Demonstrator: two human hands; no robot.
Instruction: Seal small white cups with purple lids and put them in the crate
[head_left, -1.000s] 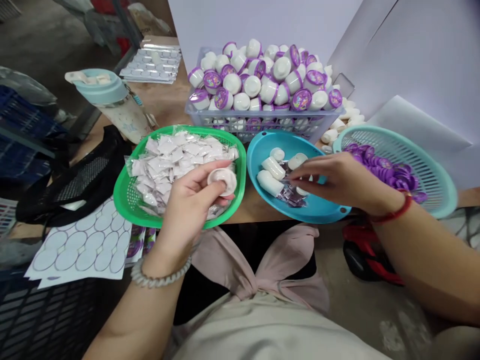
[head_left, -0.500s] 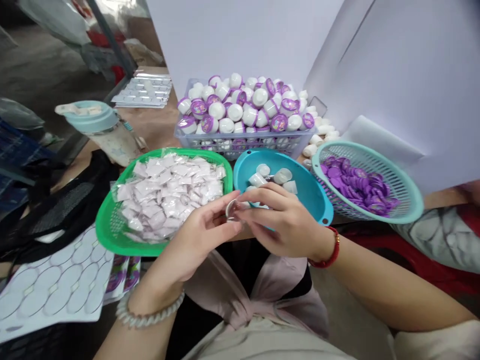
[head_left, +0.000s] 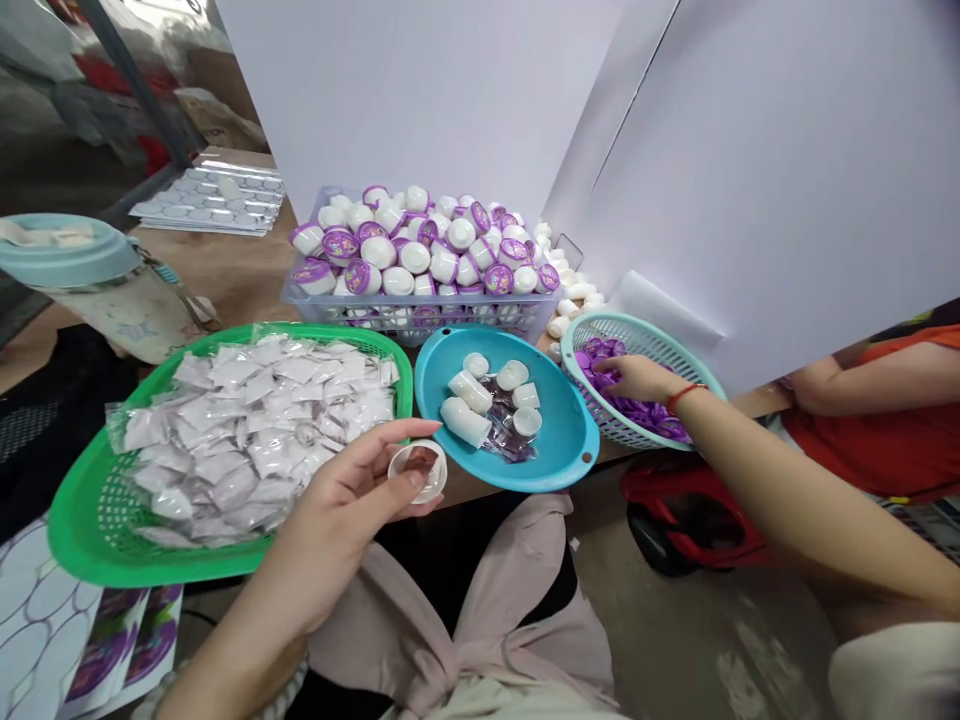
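Left hand (head_left: 349, 520) sits at the near desk edge, fingers curved round a small white plastic cup (head_left: 418, 472). It looks like a pinch at the rim, though thumb contact is hidden. The cup is tilted, with its open mouth up toward the camera and its long axis running down into the fingers. A dark brownish scrap (head_left: 420, 462) lies inside; cannot tell what it is.

Right hand (head_left: 634, 378), red string bracelet at the wrist, reaches to the far right into a round teal mesh basket (head_left: 637, 325). Fingers are close together, tips down among flat purple discs (head_left: 645, 415) — cannot tell if they pinch one.

The hands are well apart. Between them is a shallow blue oval plastic tray (head_left: 555, 450) holding white cups (head_left: 465, 420), some on their sides, plus clear purple-printed wrappers (head_left: 506, 435). The held cup is just off the tray's near left rim, so the left hand is the nearer one to the tray's contents.

Left of that, a bright green mesh basket (head_left: 322, 335) is piled with white sachets (head_left: 255, 440). At the far edge, a pale lilac plastic crate (head_left: 315, 308) is heaped with purple-lidded white cups (head_left: 420, 250). Far right, a co-worker's orange sleeve (head_left: 885, 430).
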